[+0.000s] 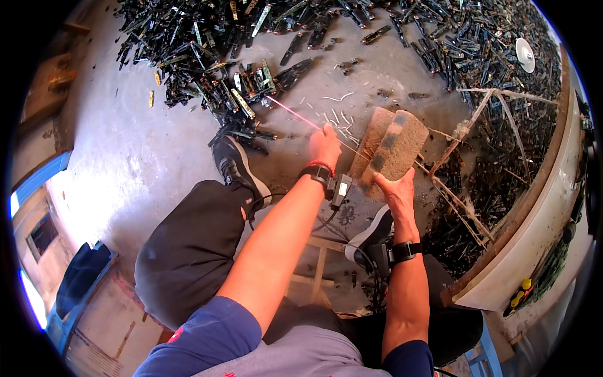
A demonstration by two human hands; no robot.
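My left hand [325, 149] is closed on a thin stick [290, 112], which looks like an incense stick. Its pink end points up and left, and its brownish part runs toward the bricks. My right hand [397, 186] grips the near end of a brown brick [402, 147] with dark patches along its side. That brick lies against a second brick [375, 129] on its left, and the stick's far tip reaches the gap side of the two. Short white sticks [342, 119] are scattered on the floor just beyond my left hand.
Heaps of dark narrow strips [188, 56] cover the far floor, with more along the right [496, 38]. A frame of rough sticks [461, 129] stands right of the bricks. A white disc [525, 55] lies on the right heap. My shoes [235, 163] flank the work spot.
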